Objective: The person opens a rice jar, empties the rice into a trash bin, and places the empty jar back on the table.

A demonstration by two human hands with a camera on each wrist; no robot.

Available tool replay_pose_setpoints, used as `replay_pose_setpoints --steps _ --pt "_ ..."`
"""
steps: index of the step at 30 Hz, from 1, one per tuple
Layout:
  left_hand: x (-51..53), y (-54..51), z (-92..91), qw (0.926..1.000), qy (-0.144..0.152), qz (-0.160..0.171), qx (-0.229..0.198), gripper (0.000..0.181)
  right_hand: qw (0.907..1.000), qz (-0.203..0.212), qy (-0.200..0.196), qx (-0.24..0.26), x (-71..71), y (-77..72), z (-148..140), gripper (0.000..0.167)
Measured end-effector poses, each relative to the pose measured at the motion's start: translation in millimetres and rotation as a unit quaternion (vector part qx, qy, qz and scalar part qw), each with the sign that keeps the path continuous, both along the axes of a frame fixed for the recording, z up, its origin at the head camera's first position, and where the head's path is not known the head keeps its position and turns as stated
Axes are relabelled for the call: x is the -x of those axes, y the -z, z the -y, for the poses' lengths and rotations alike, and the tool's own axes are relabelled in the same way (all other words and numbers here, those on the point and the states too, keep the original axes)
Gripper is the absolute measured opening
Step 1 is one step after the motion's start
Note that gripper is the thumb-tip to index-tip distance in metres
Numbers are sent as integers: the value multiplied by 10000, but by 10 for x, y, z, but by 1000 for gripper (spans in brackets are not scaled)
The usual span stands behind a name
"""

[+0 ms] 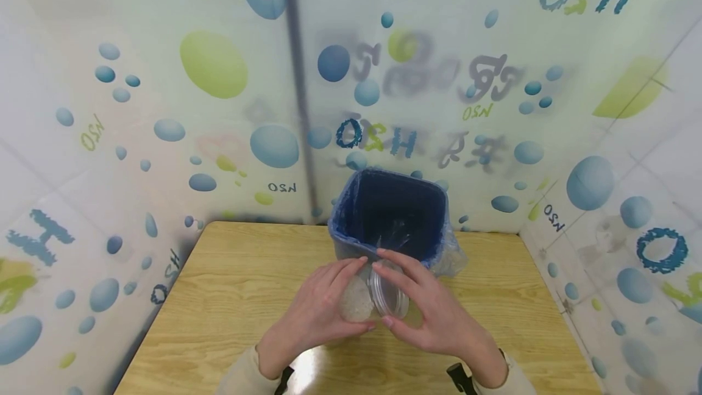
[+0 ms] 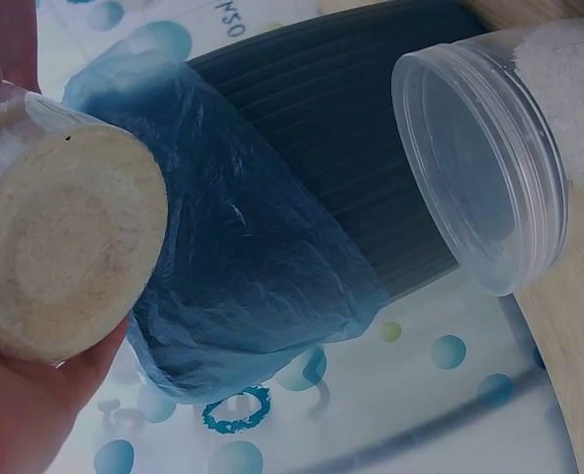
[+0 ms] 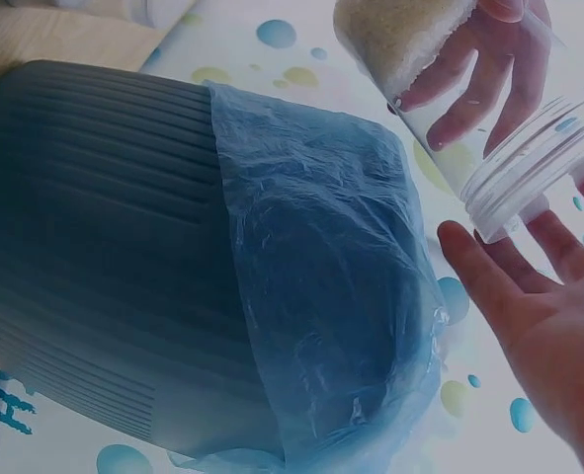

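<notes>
The clear jar [image 1: 375, 297] is held in both hands on the near side of the bin [image 1: 351, 253], above the wooden surface [image 1: 252, 279]. It is tilted: base to the left, threaded mouth to the right.

Left grip [image 1: 318, 300]: curled round the base end, thumb near and fingers far, presumably to bear the weight of the granules [image 2: 74, 232] packed there.

Right grip [image 1: 430, 303]: fingertips and thumb pinching the threaded mouth from far and near, apparently to steady the lighter end and set the tilt. Whether every fingertip makes contact cannot be told.

A second jar [image 2: 499, 158], open-mouthed and part-filled with similar granules, shows in the left wrist view; it appears to stand upright on the surface, a stable position for an uncovered container. Its base is out of view.

The bin stands at the far side, mouth upward, leaving working room in front. Its liner [image 2: 252, 247] is folded outward over the rim, likely to keep it from slipping inside.
</notes>
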State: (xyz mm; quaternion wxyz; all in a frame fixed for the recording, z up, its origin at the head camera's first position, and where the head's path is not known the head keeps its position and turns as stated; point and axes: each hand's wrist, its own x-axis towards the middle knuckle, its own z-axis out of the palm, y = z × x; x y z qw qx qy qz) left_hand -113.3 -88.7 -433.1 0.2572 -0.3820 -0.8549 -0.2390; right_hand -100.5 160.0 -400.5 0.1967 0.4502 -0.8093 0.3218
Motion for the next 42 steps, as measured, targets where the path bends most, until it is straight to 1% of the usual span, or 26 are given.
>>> replay_pose_setpoints --steps 4,6,9,13,15,18,20,22,25,29,32,38,42 --pt "3 -2 0 10000 16 26 -1 109 9998 -58 -126 105 10 5 -9 64" --pt "8 1 -1 10000 9 -29 -39 110 9998 -6 -25 202 13 10 -12 71" --pt "18 9 -8 9995 -55 -239 -177 109 9978 262 416 442 7 16 -8 78" --pt "38 17 -25 9968 -198 -686 -351 107 9896 617 1077 733 -12 19 19 74" --pt "48 18 -34 9944 -266 -966 -336 107 9867 639 1308 727 -21 17 45 72" --pt "57 18 -42 9906 -369 -1302 -207 110 9830 745 1589 539 -37 10 96 70" --pt "58 19 -45 9888 -397 -1438 -101 111 9804 870 1720 402 -48 0 124 70" --pt "57 22 -48 9880 -405 -1487 -32 112 9780 1016 1794 307 -58 -8 145 70" --pt "56 30 -50 9879 -399 -1499 -8 112 9760 1202 1784 328 -67 -13 157 68" --pt "57 38 -52 9882 -398 -1477 -41 111 9781 1232 1614 450 -72 -18 146 65" --pt "53 44 -55 9895 -384 -1388 -67 109 9813 1130 1503 405 -69 -16 124 63" --pt "53 59 -57 9927 -241 -1168 -170 111 9863 965 1320 210 -52 -6 74 64" --pt "49 64 -58 9939 -218 -1053 -227 109 9896 804 1187 106 -37 -9 49 65"
